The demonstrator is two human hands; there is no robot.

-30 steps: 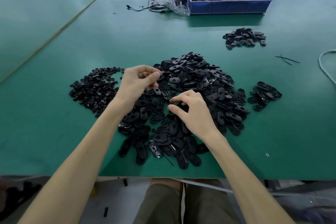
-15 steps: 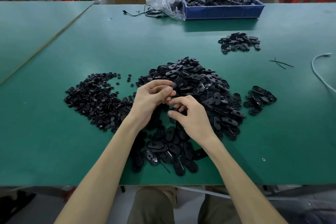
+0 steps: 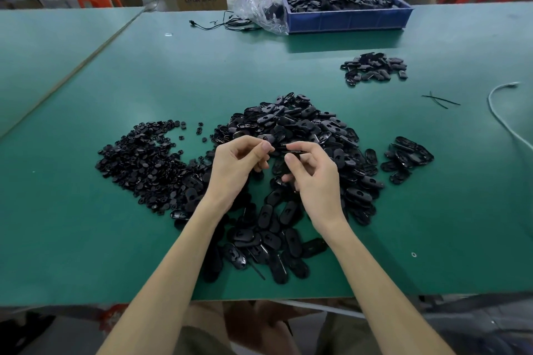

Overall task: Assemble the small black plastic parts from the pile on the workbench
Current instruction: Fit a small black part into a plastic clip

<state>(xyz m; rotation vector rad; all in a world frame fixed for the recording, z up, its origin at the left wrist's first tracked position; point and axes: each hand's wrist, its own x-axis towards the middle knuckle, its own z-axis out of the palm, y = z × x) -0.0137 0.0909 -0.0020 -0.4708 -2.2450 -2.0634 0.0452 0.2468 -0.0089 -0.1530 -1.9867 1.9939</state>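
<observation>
Centre frame, above the pile (image 3: 302,124): right hand (image 3: 317,181) pinching a black part (image 3: 292,156) beside left hand (image 3: 236,167), curled, contents unclear.

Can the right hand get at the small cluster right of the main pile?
Likely yes. The right hand hovers over the main pile, the small cluster lies beside it, nothing tall between; but its fingers pinch a part.
</observation>
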